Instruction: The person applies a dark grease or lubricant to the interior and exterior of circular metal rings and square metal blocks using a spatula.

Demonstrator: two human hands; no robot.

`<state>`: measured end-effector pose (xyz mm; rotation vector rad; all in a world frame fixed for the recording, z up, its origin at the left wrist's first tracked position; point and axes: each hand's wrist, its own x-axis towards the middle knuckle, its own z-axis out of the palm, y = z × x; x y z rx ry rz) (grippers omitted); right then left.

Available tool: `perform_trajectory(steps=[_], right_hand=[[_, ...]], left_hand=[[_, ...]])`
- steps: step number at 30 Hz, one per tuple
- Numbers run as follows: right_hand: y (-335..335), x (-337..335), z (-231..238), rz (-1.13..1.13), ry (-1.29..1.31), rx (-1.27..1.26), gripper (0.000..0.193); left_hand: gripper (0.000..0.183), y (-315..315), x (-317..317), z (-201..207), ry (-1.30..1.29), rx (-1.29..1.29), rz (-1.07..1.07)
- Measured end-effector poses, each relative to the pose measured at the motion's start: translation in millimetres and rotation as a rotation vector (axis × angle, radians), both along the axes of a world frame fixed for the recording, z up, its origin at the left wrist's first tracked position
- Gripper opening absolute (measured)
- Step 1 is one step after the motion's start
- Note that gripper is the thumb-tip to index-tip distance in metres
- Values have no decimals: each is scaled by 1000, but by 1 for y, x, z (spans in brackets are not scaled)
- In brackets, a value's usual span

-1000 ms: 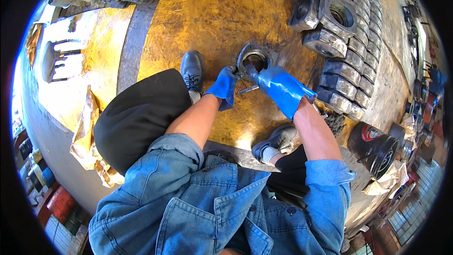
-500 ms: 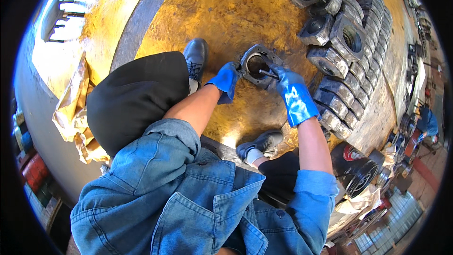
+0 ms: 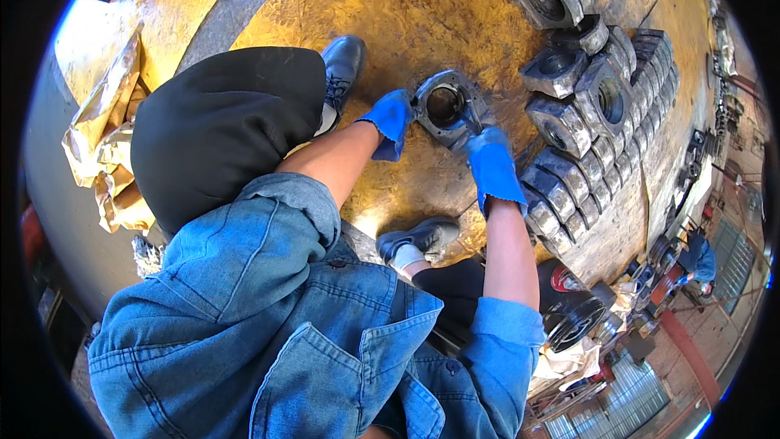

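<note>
Though no longer across the hole, tool within curled right fingers, ring between left fingers.

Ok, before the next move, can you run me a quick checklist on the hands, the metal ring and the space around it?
1. Gloves on: ok, both the left hand and right hand wear blue gloves.
2. Metal ring steadied: ok, the left hand's fingers appear to touch its left edge.
3. Dark tool in hand: ok, in the right hand.
4. Tool tip seated: cannot tell, dark against dark metal.
5. Feet clear: ok, both shoes stand apart from the ring.
6. Stacked blocks clear: ok, floor shows between them and the ring.
</note>
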<state>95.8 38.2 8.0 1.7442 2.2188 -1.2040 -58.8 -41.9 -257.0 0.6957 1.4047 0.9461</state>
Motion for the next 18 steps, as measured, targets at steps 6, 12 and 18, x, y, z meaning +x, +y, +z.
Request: perform_trajectory(steps=[6,12,18], right_hand=[[-11,15,-39,-366,63,-449,35],[-20,-27,-7,-527,-10,-530,29],[-20,-4,-13,-659,72,-664,24]], left_hand=[[8,-6,10,-47,299,128,-5],[13,-3,0,1,268,24,-29],[17,1,-7,37,377,-17,-102]])
